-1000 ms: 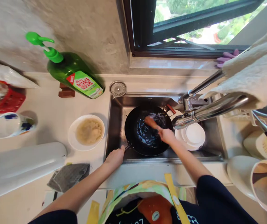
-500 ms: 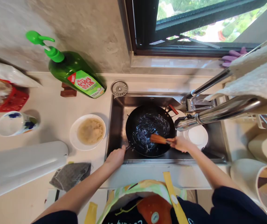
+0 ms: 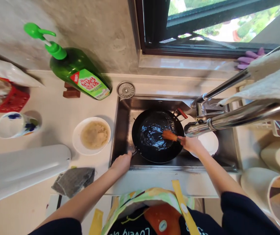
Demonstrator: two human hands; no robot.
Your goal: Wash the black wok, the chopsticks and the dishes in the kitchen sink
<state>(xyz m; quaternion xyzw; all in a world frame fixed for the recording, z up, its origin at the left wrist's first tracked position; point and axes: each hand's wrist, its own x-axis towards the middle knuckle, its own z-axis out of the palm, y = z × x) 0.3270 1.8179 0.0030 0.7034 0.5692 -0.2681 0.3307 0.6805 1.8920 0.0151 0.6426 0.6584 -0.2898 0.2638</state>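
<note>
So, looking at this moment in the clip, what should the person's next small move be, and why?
Probably one short stroke of the wooden brush toward the left wall of the black wok: the right hand holds the brush near the wok's wet middle, while the left hand grips the wok's handle by the sink edge, seemingly steadying it.

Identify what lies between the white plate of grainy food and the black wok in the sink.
In the head view, the steel rim and left wall of the sink lie between the white plate and the black wok.
</note>
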